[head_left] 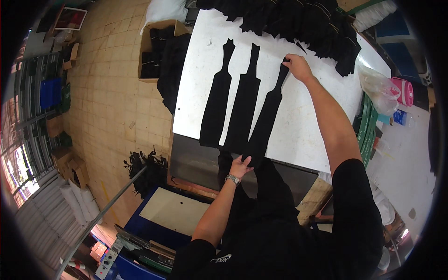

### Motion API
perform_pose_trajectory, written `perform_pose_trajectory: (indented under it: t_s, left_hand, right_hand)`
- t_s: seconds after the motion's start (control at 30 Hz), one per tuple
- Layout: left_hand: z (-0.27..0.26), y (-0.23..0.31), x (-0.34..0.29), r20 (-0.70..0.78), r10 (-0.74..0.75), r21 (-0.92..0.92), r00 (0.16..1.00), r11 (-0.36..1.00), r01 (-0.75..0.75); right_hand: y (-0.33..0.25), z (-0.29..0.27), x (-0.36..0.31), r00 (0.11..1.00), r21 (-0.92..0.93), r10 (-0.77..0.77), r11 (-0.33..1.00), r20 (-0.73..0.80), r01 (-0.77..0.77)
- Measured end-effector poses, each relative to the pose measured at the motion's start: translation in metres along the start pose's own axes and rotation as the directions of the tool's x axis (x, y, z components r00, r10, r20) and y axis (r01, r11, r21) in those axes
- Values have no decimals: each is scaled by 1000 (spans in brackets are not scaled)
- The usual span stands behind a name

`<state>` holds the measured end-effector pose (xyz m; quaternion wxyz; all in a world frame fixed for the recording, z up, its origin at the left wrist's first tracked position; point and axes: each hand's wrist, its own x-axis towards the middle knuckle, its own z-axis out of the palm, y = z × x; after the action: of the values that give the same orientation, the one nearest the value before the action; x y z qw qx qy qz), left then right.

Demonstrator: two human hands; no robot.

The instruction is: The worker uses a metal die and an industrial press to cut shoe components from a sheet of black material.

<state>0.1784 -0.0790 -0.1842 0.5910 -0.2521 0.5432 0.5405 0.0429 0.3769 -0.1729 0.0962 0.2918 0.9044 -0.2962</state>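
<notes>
The fingertips of your right hand [298,67] pinch the narrow tip of a black fabric piece [267,112] at mid-frame while your left hand [239,168], lower centre, grips its wide end, two similar pieces [243,105] lying left of it on the white table [301,133], a black cloth pile [298,21] along the frame's top.

Daylight is glaring through the window [19,175] near nine o'clock, burning out to white there. The table top [303,121], toward one o'clock, is gleaming broadly, with a patch of glare shining at its two o'clock edge. Near the centre, the black cloth pieces [217,102] are swallowing light and losing surface detail, though their outlines are showing crisply. Toward nine o'clock, the tiled floor [98,121] is looking duller and yellowish. Fisheye distortion is bending the outer racks [29,93], and dark vignetting is ringing the rim, where details are softening.
</notes>
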Motion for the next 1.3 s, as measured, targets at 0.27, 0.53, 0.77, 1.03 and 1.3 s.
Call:
perform_pose_trajectory:
  t_s: [0.27, 0.53, 0.77, 1.03, 1.3]
  left_hand:
    - [-22, 13, -29, -71, -204, 196, 976, 957, 214]
    - [-56, 78, -80, 104, -150, 245, 983, 962, 121]
    - [-22, 167, -46, 254, -269, 461, 929, 878, 128]
    - [11, 226, -16, 237, -441, 818, 866, 572, 67]
    - [41, 147, -65, 120, -604, 935, 788, -199, -294]
  right_hand:
    - [-10, 25, -25, 915, 217, -27, 968, -402, 124]
    - [-12, 95, -305, 862, 61, -291, 954, 415, 293]
    - [-3, 37, -558, 716, -96, 601, 786, 355, -611]
    - [-167, 50, -730, 2, 716, 870, 408, -494, -566]
    - [-409, 205, -815, -587, 906, 784, -77, -203, -417]
